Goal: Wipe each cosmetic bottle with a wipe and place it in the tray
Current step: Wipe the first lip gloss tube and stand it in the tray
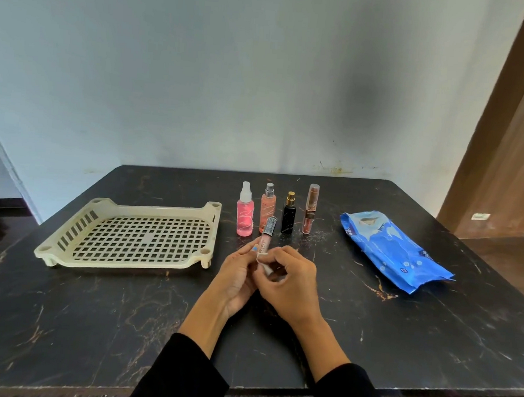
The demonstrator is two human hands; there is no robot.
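Note:
A slim pink lip-gloss tube point(266, 237) with a grey cap points up and away between both hands. My left hand point(239, 277) grips its lower end. My right hand point(292, 282) closes around the same end, with a small bit of white wipe point(265, 268) showing between the fingers. Behind them stand a pink spray bottle point(245, 211), a peach spray bottle point(267, 205), a black bottle with a gold cap point(288, 214) and a brown lipstick tube point(310, 209). The cream slotted tray point(134, 236) lies to the left with nothing in it.
A blue wipes pack point(393, 251) lies on the right of the black marble table point(122, 312). A pale wall stands behind the table and a wooden door frame point(508, 122) rises at the far right.

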